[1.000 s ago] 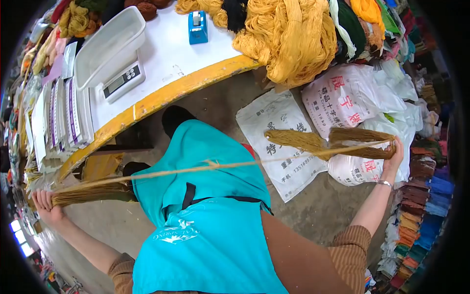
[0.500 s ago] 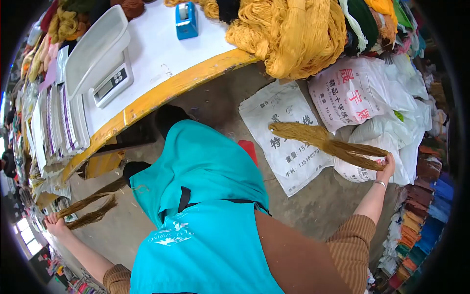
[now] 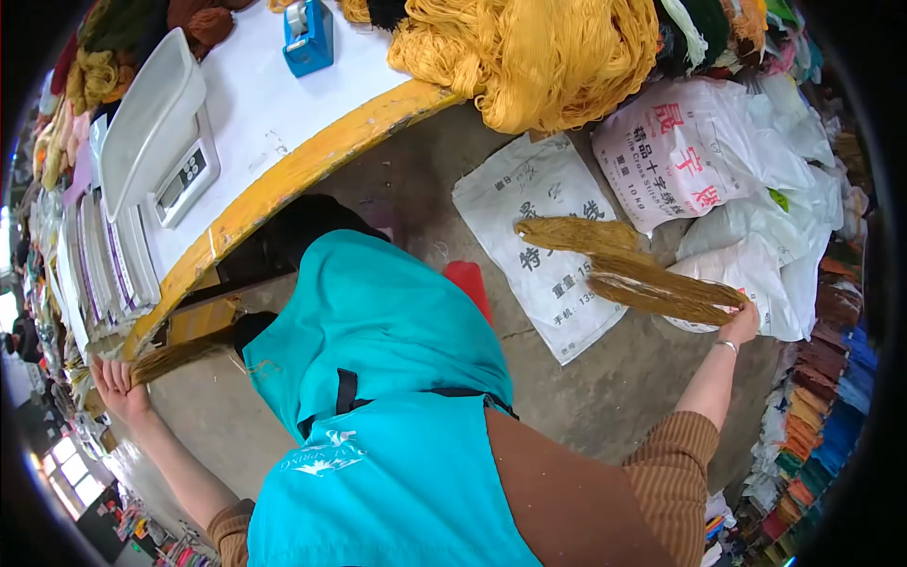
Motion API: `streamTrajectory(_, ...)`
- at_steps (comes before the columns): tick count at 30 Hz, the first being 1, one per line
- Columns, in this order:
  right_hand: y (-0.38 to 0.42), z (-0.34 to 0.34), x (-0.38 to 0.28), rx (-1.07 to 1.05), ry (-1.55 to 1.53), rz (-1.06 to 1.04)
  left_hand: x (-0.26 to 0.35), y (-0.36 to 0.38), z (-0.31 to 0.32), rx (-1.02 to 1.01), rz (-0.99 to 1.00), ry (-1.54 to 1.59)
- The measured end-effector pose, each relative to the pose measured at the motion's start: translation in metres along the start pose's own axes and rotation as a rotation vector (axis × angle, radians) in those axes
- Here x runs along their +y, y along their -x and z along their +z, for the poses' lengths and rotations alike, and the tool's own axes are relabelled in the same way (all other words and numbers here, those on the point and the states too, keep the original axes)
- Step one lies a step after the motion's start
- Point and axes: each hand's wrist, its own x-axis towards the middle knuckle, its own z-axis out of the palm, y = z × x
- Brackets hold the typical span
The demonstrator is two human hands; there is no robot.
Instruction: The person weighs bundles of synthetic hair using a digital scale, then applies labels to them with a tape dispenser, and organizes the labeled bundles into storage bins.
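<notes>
At the right, my right hand [image 3: 742, 323] is closed round one end of an olive-brown thread skein [image 3: 652, 283]. The skein stretches out to the left above a printed white sack [image 3: 539, 255] on the floor, its strands split into two bundles at the far part. Far to the left, my left hand [image 3: 121, 389] is closed on the end of another brown skein [image 3: 184, 355]. That skein reaches toward my lap, over which a teal apron [image 3: 397, 321] lies.
A table with a yellow edge [image 3: 312, 170] curves ahead, bearing a scale [image 3: 184, 180], a blue tape dispenser [image 3: 309, 42] and a heap of golden yarn [image 3: 529, 57]. Stuffed white bags [image 3: 671, 156] stand at the right. A red object [image 3: 468, 286] is on the floor near my legs.
My left hand has risen, and its two skein strands have come together into one bundle. The right-hand skein has opened out in the middle. The view has shifted slightly.
</notes>
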Motion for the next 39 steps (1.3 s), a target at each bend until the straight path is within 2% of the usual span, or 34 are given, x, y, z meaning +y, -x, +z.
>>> streamTrajectory(1,0.013,0.012,-0.005,0.161,0.024,-0.1,-0.018,-0.003,0.025,-0.063,-0.037,0.025)
streamTrajectory(2,0.029,0.024,-0.01,0.216,0.059,-0.182,-0.036,-0.005,0.047,-0.126,-0.076,0.05)
streamTrajectory(4,0.06,0.048,-0.019,0.177,0.3,-0.387,-0.069,-0.006,0.093,-0.174,-0.131,0.055)
streamTrajectory(5,0.04,0.051,0.019,0.102,0.275,-0.492,-0.083,-0.007,0.113,-0.192,-0.159,0.054)
streamTrajectory(6,0.069,0.073,0.011,0.088,0.449,-0.37,-0.091,-0.011,0.124,-0.175,-0.174,0.055)
streamTrajectory(7,0.081,0.091,0.027,0.068,0.53,-0.41,-0.101,-0.015,0.137,-0.207,-0.209,0.054)
streamTrajectory(8,0.124,0.118,0.018,-0.004,0.459,-0.427,-0.111,-0.019,0.147,-0.238,-0.242,0.054)
streamTrajectory(10,0.164,0.153,0.062,-0.256,0.531,-0.582,-0.127,-0.027,0.16,-0.242,-0.288,0.041)
streamTrajectory(11,0.188,0.173,0.092,-0.386,0.593,-0.514,-0.136,-0.029,0.167,-0.25,-0.304,0.027)
streamTrajectory(12,0.227,0.187,0.114,-0.629,0.74,-0.39,-0.146,-0.028,0.178,-0.219,-0.312,0.042)
streamTrajectory(13,0.262,0.197,0.168,-0.711,0.797,-0.643,-0.153,-0.027,0.188,-0.23,-0.316,0.02)
streamTrajectory(14,0.301,0.21,0.174,-1.083,1.137,-0.129,-0.159,-0.026,0.196,-0.239,-0.316,0.002)
streamTrajectory(15,0.33,0.22,0.251,-1.403,1.068,-0.361,-0.163,-0.024,0.205,-0.269,-0.316,0.006)
streamTrajectory(16,0.371,0.22,0.236,-1.462,0.863,-0.285,-0.167,-0.02,0.217,-0.284,-0.307,-0.006)
streamTrajectory(18,0.417,0.221,0.177,-1.509,0.683,-0.266,-0.175,-0.011,0.243,-0.385,-0.309,-0.015)
streamTrajectory(20,0.441,0.229,0.156,-1.477,0.619,-0.249,-0.179,-0.002,0.253,-0.386,-0.219,-0.1)
streamTrajectory(22,0.448,0.243,0.127,-1.472,0.538,-0.26,-0.189,0.016,0.258,-0.254,-0.081,-0.404)
streamTrajectory(24,0.462,0.256,0.056,-1.208,0.486,-0.444,-0.197,0.019,0.255,-0.414,-0.014,-0.777)
streamTrajectory(25,0.466,0.263,0.005,-1.241,0.239,-0.36,-0.207,0.022,0.263,-0.488,0.11,-0.92)
streamTrajectory(26,0.485,0.278,-0.048,-1.302,-0.018,-0.282,-0.2,0.025,0.273,-0.651,0.297,-1.245)
streamTrajectory(28,0.5,0.283,-0.094,-1.396,-0.156,-0.084,-0.198,0.028,0.28,-0.678,0.361,-1.296)
streamTrajectory(30,0.508,0.292,-0.087,-1.441,-0.174,-0.129,-0.204,0.026,0.284,-0.72,0.396,-1.237)
streamTrajectory(31,0.51,0.295,-0.075,-1.434,-0.177,-0.134,-0.209,0.023,0.276,-0.724,0.268,-1.067)
streamTrajectory(32,0.509,0.295,-0.063,-1.399,-0.024,-0.238,-0.216,0.02,0.271,-0.735,0.132,-0.893)
streamTrajectory(33,0.506,0.294,-0.046,-1.36,0.021,-0.268,-0.225,0.023,0.276,-0.656,-0.161,-0.495)
streamTrajectory(34,0.501,0.292,-0.026,-1.317,0.07,-0.29,-0.234,0.018,0.279,-0.701,-0.19,-0.474)
streamTrajectory(36,0.483,0.283,0.02,-1.212,0.156,-0.27,-0.255,0.004,0.285,-0.89,0.029,-0.635)
streamTrajectory(37,0.472,0.277,0.049,-1.174,0.269,-0.244,-0.267,-0.002,0.287,-0.919,0.015,-0.639)
streamTrajectory(39,0.451,0.26,0.089,-1.098,0.444,-0.127,-0.291,-0.015,0.295,-1.021,0.118,-0.842)
